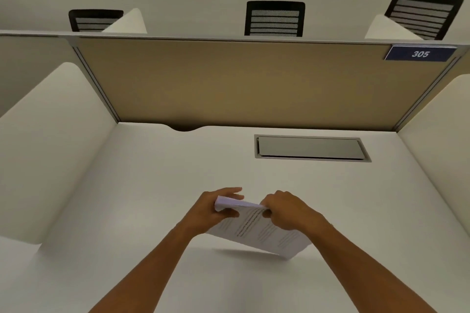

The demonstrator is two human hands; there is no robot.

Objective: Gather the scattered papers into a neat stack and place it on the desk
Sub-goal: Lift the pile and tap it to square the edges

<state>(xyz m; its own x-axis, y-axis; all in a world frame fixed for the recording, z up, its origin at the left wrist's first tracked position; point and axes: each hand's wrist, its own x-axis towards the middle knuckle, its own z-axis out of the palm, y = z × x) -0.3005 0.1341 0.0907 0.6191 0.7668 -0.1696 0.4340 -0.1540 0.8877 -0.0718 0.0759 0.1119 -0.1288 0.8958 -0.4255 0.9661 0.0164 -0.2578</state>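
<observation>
Head view, looking forward and down into a study carrel. Both hands hold one stack of papers (256,230) above the white counter (142,185), near its front edge and roughly at the middle of its width. Left hand (213,211): clasped on the stack's far left corner, fingers curled over the top edge, thumb on the printed face. Right hand (284,211): closed on the same far edge, just beside the left hand, pinching the sheets between thumb and fingers. The stack is tilted, with its far edge raised and its printed face toward the camera; the near right corner hangs lowest. A soft shadow (244,253) lies on the counter under that corner; whether the corner touches the surface cannot be told. The text on the top sheet is too blurred to read. Sheet edges at the far left corner look fanned slightly apart.

Surroundings: a grey recessed hatch (311,148) is set into the counter toward the back right, well apart from the stack. A tan panel (241,81) closes the back of the carrel, with white dividers (50,134) at either side. A blue plate (420,53) reading 305 sits at the panel's upper right corner. Three black mesh chairs (275,19) show above the panel.
</observation>
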